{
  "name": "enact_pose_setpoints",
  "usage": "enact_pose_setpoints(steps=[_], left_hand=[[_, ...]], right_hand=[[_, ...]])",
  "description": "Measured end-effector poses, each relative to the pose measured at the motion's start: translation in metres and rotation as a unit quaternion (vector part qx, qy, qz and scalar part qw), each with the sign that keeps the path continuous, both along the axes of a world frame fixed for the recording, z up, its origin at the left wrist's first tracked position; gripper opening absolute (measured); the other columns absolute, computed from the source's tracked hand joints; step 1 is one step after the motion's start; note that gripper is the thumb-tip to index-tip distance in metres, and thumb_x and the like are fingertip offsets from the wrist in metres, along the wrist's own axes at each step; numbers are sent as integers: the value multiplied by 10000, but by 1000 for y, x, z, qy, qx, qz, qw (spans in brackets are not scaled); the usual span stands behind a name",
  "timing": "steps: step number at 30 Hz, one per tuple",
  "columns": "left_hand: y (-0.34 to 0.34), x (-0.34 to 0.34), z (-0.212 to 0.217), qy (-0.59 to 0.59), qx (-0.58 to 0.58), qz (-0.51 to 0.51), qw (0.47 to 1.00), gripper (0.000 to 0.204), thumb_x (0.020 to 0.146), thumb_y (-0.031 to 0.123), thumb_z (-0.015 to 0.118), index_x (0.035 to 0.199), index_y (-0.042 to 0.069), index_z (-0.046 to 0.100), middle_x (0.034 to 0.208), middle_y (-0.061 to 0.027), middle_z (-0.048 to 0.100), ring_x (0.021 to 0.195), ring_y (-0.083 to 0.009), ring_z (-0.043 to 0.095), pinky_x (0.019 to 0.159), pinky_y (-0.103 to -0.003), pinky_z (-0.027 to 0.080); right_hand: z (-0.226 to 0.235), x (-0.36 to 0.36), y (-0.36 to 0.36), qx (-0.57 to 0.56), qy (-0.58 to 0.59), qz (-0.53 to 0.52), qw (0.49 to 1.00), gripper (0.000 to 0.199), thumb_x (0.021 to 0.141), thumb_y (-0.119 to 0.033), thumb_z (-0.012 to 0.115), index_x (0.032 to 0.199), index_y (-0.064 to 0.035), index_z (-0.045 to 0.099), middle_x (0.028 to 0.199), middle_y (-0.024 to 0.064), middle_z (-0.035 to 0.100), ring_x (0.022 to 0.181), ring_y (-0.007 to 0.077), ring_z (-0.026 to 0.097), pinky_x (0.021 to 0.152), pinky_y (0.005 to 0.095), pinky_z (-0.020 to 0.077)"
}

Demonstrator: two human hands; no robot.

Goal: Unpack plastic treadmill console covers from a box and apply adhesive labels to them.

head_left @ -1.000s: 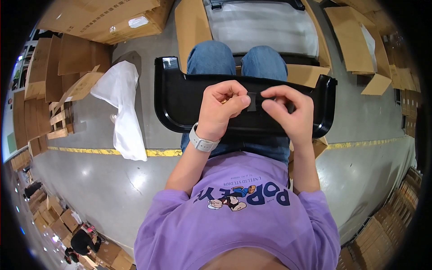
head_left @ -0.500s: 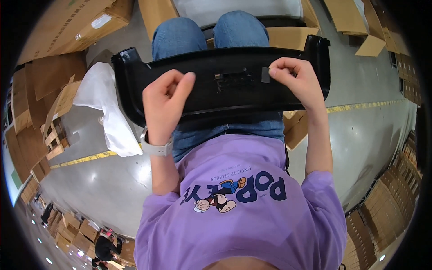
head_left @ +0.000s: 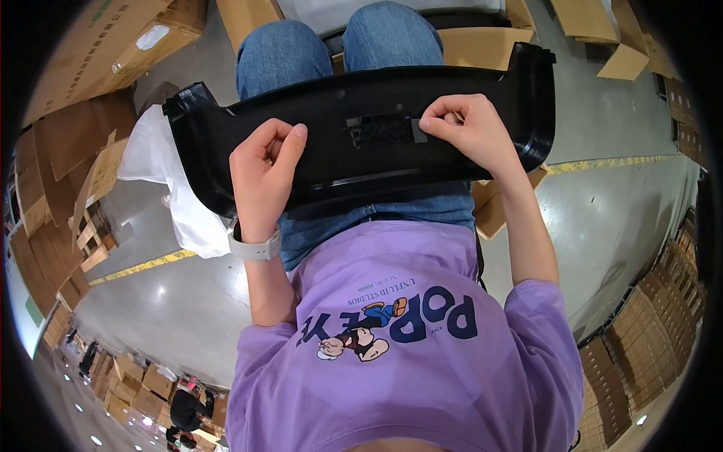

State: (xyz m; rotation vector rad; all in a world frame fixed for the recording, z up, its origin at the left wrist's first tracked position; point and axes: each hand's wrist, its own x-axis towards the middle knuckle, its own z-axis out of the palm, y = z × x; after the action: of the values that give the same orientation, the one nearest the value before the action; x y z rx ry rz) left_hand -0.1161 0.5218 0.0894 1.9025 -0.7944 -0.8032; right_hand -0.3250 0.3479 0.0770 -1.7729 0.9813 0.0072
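Observation:
Across my lap lies a long black plastic panel (head_left: 324, 162) with raised, curved ends. Near its middle is a patch of small shiny dark details (head_left: 376, 129), too fine to make out. Between thumb and forefinger, my right hand (head_left: 474, 134) pinches a small grey rectangular piece (head_left: 419, 131), held just beside that patch. Whether the piece touches the panel I cannot tell. Over the panel's left part is my left hand (head_left: 263, 166), its fingers curled and thumb pressed to the forefinger; anything inside is hidden. A pale watch (head_left: 256, 247) is on my left wrist.
White plastic wrapping (head_left: 162, 162) hangs beside the panel's left end. Large cardboard boxes (head_left: 105, 45) stand at far left, an open carton (head_left: 482, 49) is beyond my knees, and stacked boxes (head_left: 633, 377) line the right. People (head_left: 188, 410) appear far off at lower left.
My right hand has moved left with the grey piece, bringing it close to the patch at the panel's middle. The panel's left end and my left hand have shifted slightly left in view.

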Motion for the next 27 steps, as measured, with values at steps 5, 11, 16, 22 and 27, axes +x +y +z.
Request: enact_pose_setpoints(steps=[5, 11, 16, 22, 27], left_hand=[[-3, -2, -4, -11, 5, -11, 1000, 207, 843, 146, 639, 719, -3, 567, 514, 41, 375, 500, -33, 292, 456, -221, 219], [-5, 0, 0, -13, -1, -9, 1000, 211, 843, 150, 641, 720, -4, 566, 509, 37, 374, 496, -34, 291, 450, -224, 220], [-9, -1, -3, -21, 11, -13, 1000, 216, 842, 148, 639, 707, -1, 559, 496, 28, 361, 486, -37, 287, 444, -229, 222], [-2, -2, -5, -52, 6, -25, 998, 217, 834, 150, 636, 703, -3, 553, 482, 6, 348, 469, -49, 286, 438, -237, 233], [-2, -7, -2, -61, 10, -28, 998, 216, 825, 157, 638, 698, 2, 558, 469, -6, 344, 456, -56, 292, 433, -244, 241]], right_hand=[[-2, 0, 2, -14, 11, 3, 1000, 178, 733, -180, 672, 779, -8, 683, 507, 22, 491, 491, 97, 450, 522, 248, 393], [6, 7, 2, -51, 17, 3, 999, 185, 727, -184, 667, 761, -3, 680, 542, 65, 552, 503, 133, 509, 538, 259, 424], [11, 11, 2, -98, 56, 42, 993, 205, 726, -218, 678, 728, -15, 651, 597, 110, 604, 553, 225, 591, 572, 309, 469], [18, 16, 3, -156, 81, 103, 979, 272, 720, -269, 711, 656, -27, 606, 580, 112, 590, 552, 260, 587, 569, 320, 473], [11, 15, -4, -161, 100, 102, 977, 352, 691, -321, 745, 604, -21, 584, 556, 119, 570, 541, 259, 580, 550, 322, 464]])
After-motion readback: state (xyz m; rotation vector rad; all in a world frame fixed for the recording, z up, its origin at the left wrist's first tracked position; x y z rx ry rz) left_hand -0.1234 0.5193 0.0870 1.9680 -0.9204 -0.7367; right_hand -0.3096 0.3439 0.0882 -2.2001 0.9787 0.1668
